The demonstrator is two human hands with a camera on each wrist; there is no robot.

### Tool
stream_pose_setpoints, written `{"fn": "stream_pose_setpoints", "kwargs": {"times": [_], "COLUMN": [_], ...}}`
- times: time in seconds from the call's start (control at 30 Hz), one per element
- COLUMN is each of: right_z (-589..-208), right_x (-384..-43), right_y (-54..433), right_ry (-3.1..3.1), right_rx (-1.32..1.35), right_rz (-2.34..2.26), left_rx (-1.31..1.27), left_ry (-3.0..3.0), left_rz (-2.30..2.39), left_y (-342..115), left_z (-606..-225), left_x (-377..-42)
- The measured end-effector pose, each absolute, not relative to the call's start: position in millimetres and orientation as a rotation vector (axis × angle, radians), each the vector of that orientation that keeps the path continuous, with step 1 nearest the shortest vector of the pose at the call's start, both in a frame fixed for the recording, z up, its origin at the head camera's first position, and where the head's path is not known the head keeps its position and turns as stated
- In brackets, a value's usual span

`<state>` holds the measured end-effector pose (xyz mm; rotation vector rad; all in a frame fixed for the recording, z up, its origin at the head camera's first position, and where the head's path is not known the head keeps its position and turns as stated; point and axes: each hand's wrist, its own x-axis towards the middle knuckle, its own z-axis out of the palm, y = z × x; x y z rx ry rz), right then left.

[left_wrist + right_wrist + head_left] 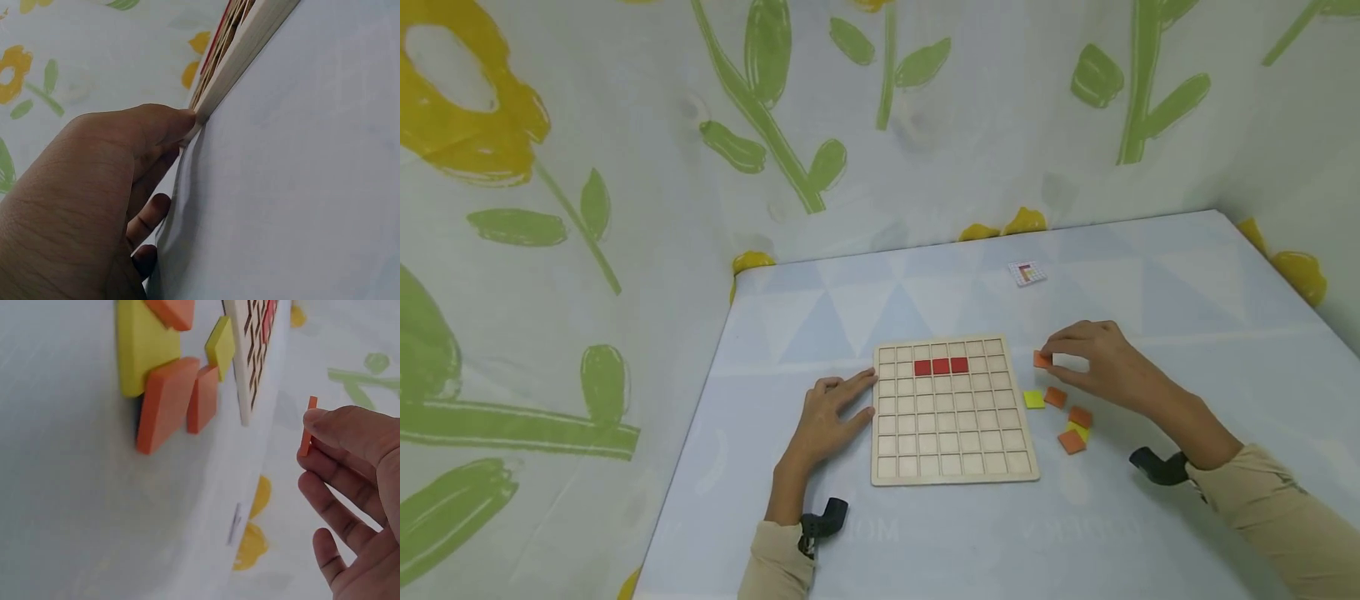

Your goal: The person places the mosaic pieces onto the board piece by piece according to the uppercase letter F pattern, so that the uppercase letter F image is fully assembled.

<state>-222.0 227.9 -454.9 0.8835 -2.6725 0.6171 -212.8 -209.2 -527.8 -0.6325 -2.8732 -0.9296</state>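
Observation:
A square wooden grid board (955,472) lies on the table, with a row of 3 red tiles (941,366) in its upper cells. My left hand (824,421) touches the board's left edge with thumb and fingertips, its fingers fairly straight; the left wrist view shows the thumb (169,122) against the wooden rim. To the right of the board, my right hand (1093,358) pinches an orange square tile (307,428) between thumb and index finger, lifted off the table. Loose orange tiles (1072,442) and yellow tiles (1033,400) lie between the board and my right forearm, some overlapping.
A small printed pattern card (1027,272) lies farther back on the table (775,333). Cloth walls (647,167) with a flower print stand behind and at both sides. Dark wrist cameras (825,521) sit on both wrists.

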Motion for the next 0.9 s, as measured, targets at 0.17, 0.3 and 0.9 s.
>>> {"fn": "stream_pose_setpoints", "kwargs": {"times": [0.17, 0.3, 0.9], "right_z": [-447, -440, -431], "right_x": [-224, -226, -230], "right_y": [218, 210, 183], "right_ry": [-2.725, -2.72, -2.617], "right_rx": [0.871, 0.894, 1.031], "right_rz": [0.634, 0.657, 0.671], "left_rx": [-0.625, -0.619, -0.651], "left_ry": [-2.897, -2.884, -2.823], "left_rz": [-0.914, -0.93, -0.884], "left_y": [-208, -208, -209], "left_z": [-529, -528, -530], "left_x": [-215, -214, -213]}}
